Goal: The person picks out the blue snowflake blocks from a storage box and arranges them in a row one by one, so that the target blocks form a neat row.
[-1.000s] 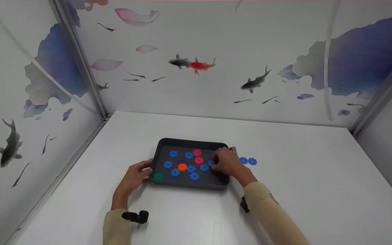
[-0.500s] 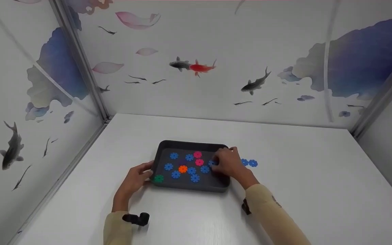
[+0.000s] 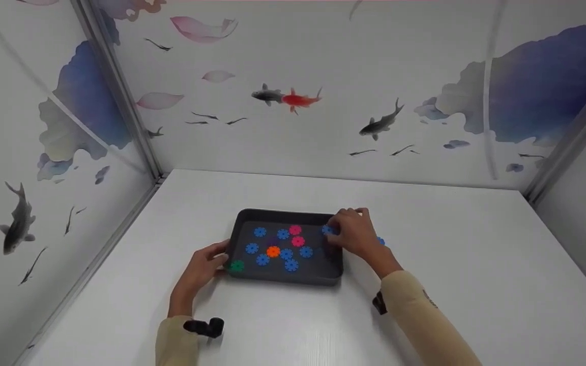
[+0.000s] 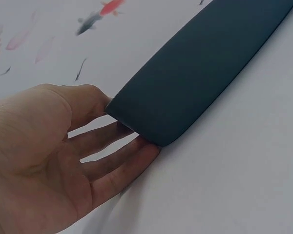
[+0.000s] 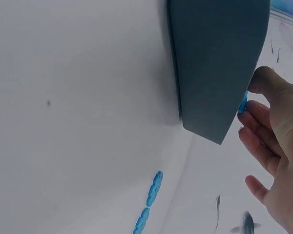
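Note:
A dark grey tray [image 3: 285,280] lies on the white table. In it several flower-shaped plastic discs are spread out: mostly blue, with two pink discs [image 3: 298,241], an orange disc [image 3: 273,251], a green disc [image 3: 237,266] and a dim purple one. My left hand [image 3: 202,267] rests against the tray's left end, its fairly straight fingers touching the outer wall. Thumb and fingers of my right hand [image 3: 356,233] pinch a blue disc [image 3: 327,230] at the tray's right rim. In the right wrist view only that disc's edge [image 5: 243,103] shows.
On the table right of the tray lie blue discs, one [image 3: 381,241] peeking out past my right wrist; the right wrist view shows them in a row [image 5: 155,188]. White panels printed with fish [image 3: 382,125] enclose the table behind and at both sides.
My right hand has lifted the blue disc off the tray floor and carried it right and away from me to the rim. The left hand and the tray keep their place.

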Action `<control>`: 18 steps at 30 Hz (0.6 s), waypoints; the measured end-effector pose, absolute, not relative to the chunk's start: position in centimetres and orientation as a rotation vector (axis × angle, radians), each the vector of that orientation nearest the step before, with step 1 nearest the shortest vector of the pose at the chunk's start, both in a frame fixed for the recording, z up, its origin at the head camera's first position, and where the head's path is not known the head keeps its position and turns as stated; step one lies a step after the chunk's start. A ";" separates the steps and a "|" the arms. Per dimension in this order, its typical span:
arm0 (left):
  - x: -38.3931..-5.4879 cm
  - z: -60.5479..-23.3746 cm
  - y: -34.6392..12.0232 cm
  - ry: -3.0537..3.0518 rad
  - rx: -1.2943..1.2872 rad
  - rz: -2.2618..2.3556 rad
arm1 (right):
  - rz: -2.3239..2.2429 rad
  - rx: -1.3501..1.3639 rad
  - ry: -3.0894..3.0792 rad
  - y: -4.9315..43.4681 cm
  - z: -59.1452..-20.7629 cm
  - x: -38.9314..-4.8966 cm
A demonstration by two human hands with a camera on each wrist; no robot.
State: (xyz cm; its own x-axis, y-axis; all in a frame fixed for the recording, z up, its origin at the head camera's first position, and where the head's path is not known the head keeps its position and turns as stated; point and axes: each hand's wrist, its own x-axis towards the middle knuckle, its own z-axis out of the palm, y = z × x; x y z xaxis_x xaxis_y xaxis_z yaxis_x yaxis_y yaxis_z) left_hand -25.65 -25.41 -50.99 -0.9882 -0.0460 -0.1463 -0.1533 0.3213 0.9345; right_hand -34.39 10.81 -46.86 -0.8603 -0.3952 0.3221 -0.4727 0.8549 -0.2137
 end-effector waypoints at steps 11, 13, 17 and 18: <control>-25.5 -51.1 -25.8 2.485 -0.168 1.777 | 0.507 0.603 -2.780 15.2 -46.3 -34.7; -25.4 -51.2 -25.8 2.479 -0.163 1.782 | 0.519 0.581 -2.803 16.0 -46.3 -34.8; -25.5 -51.2 -25.7 2.476 -0.152 1.774 | 0.553 0.521 -2.844 17.6 -46.5 -34.9; -25.5 -51.2 -25.6 2.477 -0.153 1.774 | 0.563 0.508 -2.848 18.0 -46.5 -34.9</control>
State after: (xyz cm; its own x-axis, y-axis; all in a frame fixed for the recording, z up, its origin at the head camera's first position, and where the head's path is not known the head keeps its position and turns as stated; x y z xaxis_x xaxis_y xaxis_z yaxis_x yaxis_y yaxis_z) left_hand -25.54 -25.64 -51.18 -0.9908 -0.0284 -0.1322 -0.1343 0.3200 0.9378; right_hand -34.94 18.02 -46.53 -0.9222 -0.2933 0.2520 -0.3671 0.8688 -0.3322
